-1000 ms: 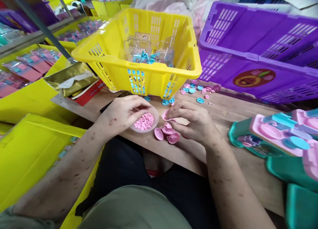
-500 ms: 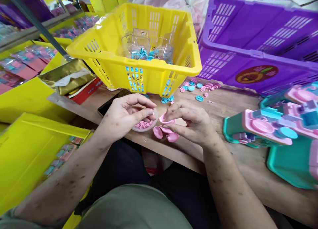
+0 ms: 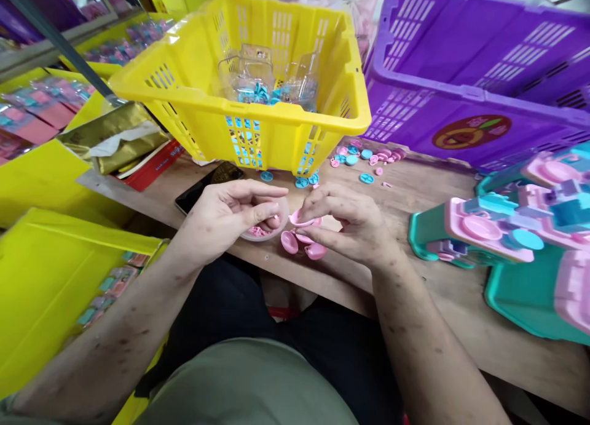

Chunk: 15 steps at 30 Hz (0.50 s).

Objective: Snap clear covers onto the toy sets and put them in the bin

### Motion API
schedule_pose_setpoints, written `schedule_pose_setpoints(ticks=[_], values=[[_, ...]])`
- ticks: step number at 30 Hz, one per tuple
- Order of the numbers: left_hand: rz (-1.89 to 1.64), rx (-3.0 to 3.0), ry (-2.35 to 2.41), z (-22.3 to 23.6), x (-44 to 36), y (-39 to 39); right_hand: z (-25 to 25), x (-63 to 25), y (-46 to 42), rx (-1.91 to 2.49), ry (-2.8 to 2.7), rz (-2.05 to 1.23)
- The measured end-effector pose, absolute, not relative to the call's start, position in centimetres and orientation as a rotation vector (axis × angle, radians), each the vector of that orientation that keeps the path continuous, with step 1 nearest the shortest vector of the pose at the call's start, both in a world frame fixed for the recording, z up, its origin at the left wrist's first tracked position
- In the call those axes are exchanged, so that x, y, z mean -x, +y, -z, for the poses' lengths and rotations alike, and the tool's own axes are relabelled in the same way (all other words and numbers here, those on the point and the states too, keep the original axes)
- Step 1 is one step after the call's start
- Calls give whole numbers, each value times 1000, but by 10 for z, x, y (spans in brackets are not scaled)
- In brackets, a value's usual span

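Observation:
My left hand is above a round clear tub that holds many small pink pieces. Its thumb and fingers are pinched together, with a tiny pale pink bit showing at the tips. Opposite it, my right hand has its thumb and fingertips closed on a small pink toy bowl, partly hidden by the fingers. Just below, several more shiny pink toy bowls lie on the wooden table, close to the tub.
A yellow crate with clear packs and blue parts stands ahead, beside a purple crate. Loose pink and blue parts lie behind my right hand. Green-and-pink toy sets stand at right; a dark phone lies at left.
Both hands stay close together in nearly the same pose, the fingers shifting slightly. The whole view has moved a little, so things appear slightly further left and higher.

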<state>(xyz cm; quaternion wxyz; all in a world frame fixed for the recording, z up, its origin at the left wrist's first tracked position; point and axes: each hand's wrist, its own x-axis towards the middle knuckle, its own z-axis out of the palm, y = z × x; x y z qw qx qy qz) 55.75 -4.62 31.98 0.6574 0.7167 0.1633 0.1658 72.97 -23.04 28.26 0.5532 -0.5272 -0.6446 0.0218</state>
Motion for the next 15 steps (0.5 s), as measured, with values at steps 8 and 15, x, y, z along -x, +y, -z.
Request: schedule_pose_setpoints(ticks=[8,15], values=[[-256,-1529,386,-322,-551,-47,-287,-731,-231,1259,-1576,-56],[-441,-1453,377,-311,-554,-48,-288,-730,-230,1228,-1592,-59]])
